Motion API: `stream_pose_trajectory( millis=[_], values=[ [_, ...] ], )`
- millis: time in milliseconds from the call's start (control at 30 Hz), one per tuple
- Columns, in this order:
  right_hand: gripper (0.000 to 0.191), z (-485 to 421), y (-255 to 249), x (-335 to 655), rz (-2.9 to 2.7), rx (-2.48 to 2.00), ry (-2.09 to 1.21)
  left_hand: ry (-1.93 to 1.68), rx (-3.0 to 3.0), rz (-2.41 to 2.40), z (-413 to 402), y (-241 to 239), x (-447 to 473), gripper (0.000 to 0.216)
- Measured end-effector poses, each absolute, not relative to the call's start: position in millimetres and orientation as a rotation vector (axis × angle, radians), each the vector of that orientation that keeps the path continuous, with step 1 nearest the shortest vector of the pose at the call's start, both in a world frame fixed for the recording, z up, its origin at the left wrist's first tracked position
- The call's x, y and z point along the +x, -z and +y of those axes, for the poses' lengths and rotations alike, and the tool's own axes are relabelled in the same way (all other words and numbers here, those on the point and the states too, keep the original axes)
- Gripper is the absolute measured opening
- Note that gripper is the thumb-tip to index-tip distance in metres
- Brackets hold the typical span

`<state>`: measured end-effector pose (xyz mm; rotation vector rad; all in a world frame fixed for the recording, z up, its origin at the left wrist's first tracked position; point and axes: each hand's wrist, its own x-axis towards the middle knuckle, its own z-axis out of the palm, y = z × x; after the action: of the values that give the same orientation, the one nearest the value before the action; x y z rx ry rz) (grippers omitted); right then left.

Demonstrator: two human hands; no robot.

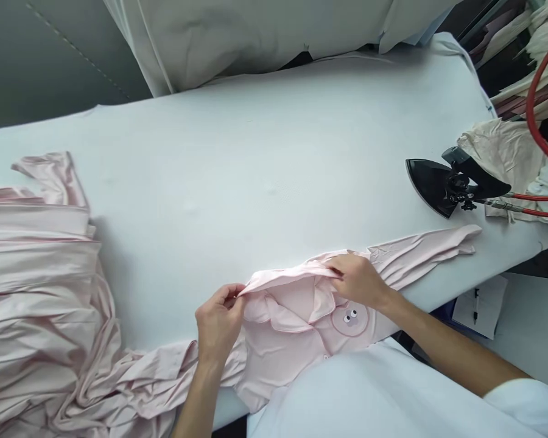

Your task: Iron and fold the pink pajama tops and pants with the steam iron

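Head view: a pale pink collared shirt (283, 347) is being gripped along a raised folded edge by both hands, and it is being laid across the near side of a white padded ironing table (237, 176), directly under and between the hands. The left hand (219, 322) is being clenched in a pinch, its fingers (231, 295) closing on the left end of the fold. The right hand (356, 281) is being pressed onto the same fold, its fingertips (335, 269) grasping the cloth further along. Just beneath the right hand, a round embroidered face patch (351, 319) is being shown on the shirt, and a creased sleeve (420, 255) is being stretched out beyond that hand. Left of the left hand, a heap of pleated pink fabric (36, 292) is being spread over the table. Well beyond the right hand, a black steam iron (452, 182) is being rested against a beige cloth (506, 152), with a red hose (534, 103) being looped behind it.
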<state>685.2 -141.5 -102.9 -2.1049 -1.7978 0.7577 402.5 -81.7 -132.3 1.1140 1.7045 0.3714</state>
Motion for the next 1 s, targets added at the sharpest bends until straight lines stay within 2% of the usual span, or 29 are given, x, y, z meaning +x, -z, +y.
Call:
stream_pose_trajectory(
  millis=[100, 200, 300, 400, 467, 567, 667, 767, 900, 1000],
  values=[
    [0.013, -140.2, 102.4, 696.9, -1.387, -2.108, -1.063, -0.397, 0.76, 1.515, -79.7, 134.5, 400.8, 0.028],
    [0.029, -126.8, 112.5, 694.6, -0.862, -2.062, -1.433, -0.271, 0.365, 1.22, -68.6, 140.8, 403.5, 0.038],
    [0.037, -112.0, 125.3, 682.1, -0.69, -2.123, -1.403, -0.205, 0.306, 1.25, -60.9, 142.5, 411.5, 0.034],
    [0.031, -108.8, 125.6, 672.9, -0.886, -2.232, -1.004, -0.48, 0.599, 1.637, -69.8, 138.5, 420.2, 0.039],
    [0.024, -112.1, 120.8, 670.2, -1.304, -2.176, -0.643, -0.69, 1.024, 1.866, -81.0, 136.8, 424.9, 0.042],
    [0.021, -112.7, 118.4, 670.9, -2.008, -1.964, -0.367, -0.579, 1.702, 1.803, -87.8, 138.7, 430.9, 0.038],
    [0.016, -100.9, 124.5, 677.5, -2.294, -1.922, -0.42, -0.285, 1.925, 1.632, -72.7, 138.9, 432.4, 0.032],
    [0.014, -86.2, 129.5, 682.5, -2.375, -1.825, -0.625, -0.079, 1.616, 1.465, -48.8, 132.3, 430.7, 0.038],
    [0.02, -77.4, 130.8, 677.7, -2.259, -1.906, -0.61, -0.017, 1.45, 1.411, -32.3, 124.1, 435.4, 0.045],
    [0.014, -77.1, 131.9, 674.8, -2.239, -1.973, -0.651, -0.029, 1.501, 1.42, -32.0, 123.5, 440.2, 0.044]
  ],
)
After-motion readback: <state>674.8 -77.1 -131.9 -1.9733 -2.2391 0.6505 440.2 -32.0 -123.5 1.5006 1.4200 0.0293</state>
